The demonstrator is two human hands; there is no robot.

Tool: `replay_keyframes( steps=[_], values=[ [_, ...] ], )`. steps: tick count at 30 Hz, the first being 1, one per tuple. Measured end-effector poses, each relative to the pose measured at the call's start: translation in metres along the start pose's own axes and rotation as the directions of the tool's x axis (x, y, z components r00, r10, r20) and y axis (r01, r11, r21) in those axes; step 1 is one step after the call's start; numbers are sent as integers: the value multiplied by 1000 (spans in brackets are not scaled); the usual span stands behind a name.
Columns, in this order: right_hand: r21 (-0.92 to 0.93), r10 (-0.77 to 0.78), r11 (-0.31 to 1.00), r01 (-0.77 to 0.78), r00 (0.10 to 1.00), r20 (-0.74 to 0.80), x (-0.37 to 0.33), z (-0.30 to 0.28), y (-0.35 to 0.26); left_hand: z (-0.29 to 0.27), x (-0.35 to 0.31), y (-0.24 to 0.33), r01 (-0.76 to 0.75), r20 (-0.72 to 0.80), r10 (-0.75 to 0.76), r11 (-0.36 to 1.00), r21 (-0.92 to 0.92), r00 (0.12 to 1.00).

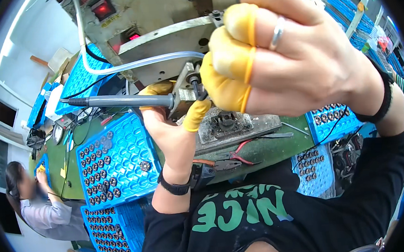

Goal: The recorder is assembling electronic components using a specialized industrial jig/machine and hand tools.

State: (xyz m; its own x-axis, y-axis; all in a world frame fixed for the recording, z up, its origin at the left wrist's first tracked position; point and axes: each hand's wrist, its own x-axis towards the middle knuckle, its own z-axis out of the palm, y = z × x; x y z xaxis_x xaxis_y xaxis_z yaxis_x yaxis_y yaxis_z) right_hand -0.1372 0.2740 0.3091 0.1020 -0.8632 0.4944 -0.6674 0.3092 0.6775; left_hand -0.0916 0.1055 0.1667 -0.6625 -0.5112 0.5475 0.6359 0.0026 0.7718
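My left hand [172, 132], with yellow finger covers, is wrapped round a metal clamp block [181, 101] under the machine. A grey rod-shaped tool [130, 101] with a dark ribbed tip sticks out of this block to the left. At the block's right side a short dark rod [200, 92] shows by a black screw [192, 79]. Close to the camera, my right hand [281, 55] is closed in a fist beside the block, its fingertips in yellow covers. Whatever its fingers grip is hidden. Below the hands lies a metal base fixture [225, 124].
Blue trays [115, 158] of small round parts stand left and right. Red-handled pliers [246, 153] and orange-handled pliers [225, 164] lie on the green bench [272, 156]. A pale hose [136, 62] crosses the machine [157, 16]. Another person [43, 207] sits far left.
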Motion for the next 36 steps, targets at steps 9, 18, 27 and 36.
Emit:
replay_keyframes(
  steps=[9, 18, 27, 36],
  values=[
    [-33, -58, 998, 58, 998, -20, 5, -11, 13, 6, -1, -9, -32, -47, 31, 999, -27, 998],
    [-35, -58, 998, 58, 998, -8, 6, -17, 22, 5, 9, -4, -7, -12, 6, 993, -115, 1000],
    [25, -50, 998, 51, 998, -26, 50, -3, -9, -7, 14, -13, 86, 90, -72, 982, -166, 993],
    [118, 39, 992, -33, 998, -47, 66, 14, 2, -54, 10, -59, 68, 84, -62, 995, -73, 995]
  ],
)
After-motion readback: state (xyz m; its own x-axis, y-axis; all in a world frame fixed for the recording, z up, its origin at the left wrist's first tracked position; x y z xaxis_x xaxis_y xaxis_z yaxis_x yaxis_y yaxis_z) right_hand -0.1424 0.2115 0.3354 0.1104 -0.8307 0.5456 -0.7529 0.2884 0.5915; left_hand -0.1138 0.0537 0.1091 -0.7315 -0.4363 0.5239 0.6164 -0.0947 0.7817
